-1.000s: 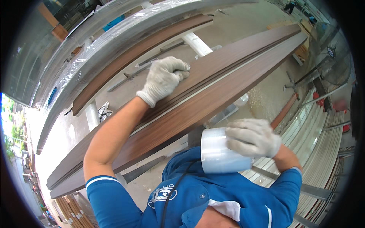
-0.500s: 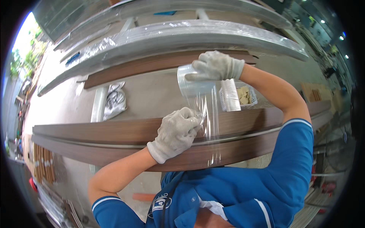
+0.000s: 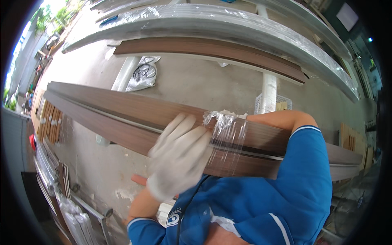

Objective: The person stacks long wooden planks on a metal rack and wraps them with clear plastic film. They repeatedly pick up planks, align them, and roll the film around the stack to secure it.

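Across in front of me lie long brown wood-grain profiles (image 3: 122,107), side by side with a pale strip between them. Clear stretch film (image 3: 228,141) runs over them in a narrow band, bunched and crinkled at their far edge. Above the profiles, just left of the film, my left hand (image 3: 177,157) in a pale work glove is blurred, its fingers stretched out and nothing seen in them. My right hand (image 3: 241,116) reaches over the far side beside the bunched film. Only a sliver of its glove shows; its fingers are hidden behind the profiles, and the film roll is out of sight.
Another brown profile (image 3: 204,50) rests farther off on film-wrapped supports (image 3: 268,92). Beyond it lie long film-wrapped bundles (image 3: 196,20). A bag with dark coils (image 3: 145,73) and a white basket (image 3: 284,101) stand past the profiles. A metal cart (image 3: 92,210) is at lower left.
My right hand has gone from above the profiles down behind their far edge, taking the film roll out of view. My left hand has let go of the film and moved nearer me. The view has turned.
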The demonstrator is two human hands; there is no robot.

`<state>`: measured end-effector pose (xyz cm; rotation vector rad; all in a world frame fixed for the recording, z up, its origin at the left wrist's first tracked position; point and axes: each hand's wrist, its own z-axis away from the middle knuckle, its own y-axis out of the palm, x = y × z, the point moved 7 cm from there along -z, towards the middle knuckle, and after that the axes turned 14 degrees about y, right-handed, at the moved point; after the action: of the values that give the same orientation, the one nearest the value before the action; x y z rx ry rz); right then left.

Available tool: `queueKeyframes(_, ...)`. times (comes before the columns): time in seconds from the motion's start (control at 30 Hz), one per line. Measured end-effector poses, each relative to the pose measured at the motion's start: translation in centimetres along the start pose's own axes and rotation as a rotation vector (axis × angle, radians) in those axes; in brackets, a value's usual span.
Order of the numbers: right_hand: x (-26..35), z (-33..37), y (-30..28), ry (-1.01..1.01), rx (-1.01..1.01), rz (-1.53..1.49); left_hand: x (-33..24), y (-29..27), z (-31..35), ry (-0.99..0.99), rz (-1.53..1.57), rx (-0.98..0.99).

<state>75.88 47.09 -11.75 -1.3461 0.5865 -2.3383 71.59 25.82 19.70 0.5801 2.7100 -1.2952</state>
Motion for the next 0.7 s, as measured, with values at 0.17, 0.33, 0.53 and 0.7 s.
queueKeyframes(0.17,1.9,1.1,0.8,0.259,0.040,0.198,3.8,3.3,19.3,-0.847,1.160,0.104)
queueKeyframes(0.33,5.6,2.7,0.2,0.190,0.053,0.218,9.9,19.5,26.7,-1.225,0.504,-0.188)
queueKeyframes(0.53,5.1,4.8,-1.0,0.129,0.026,0.223,11.1,26.6,22.0,-1.348,0.623,-0.421)
queueKeyframes(0.7,4.5,3.5,-2.1,0.155,-0.044,0.280,7.1,19.2,26.3,-1.346,0.681,-0.671)
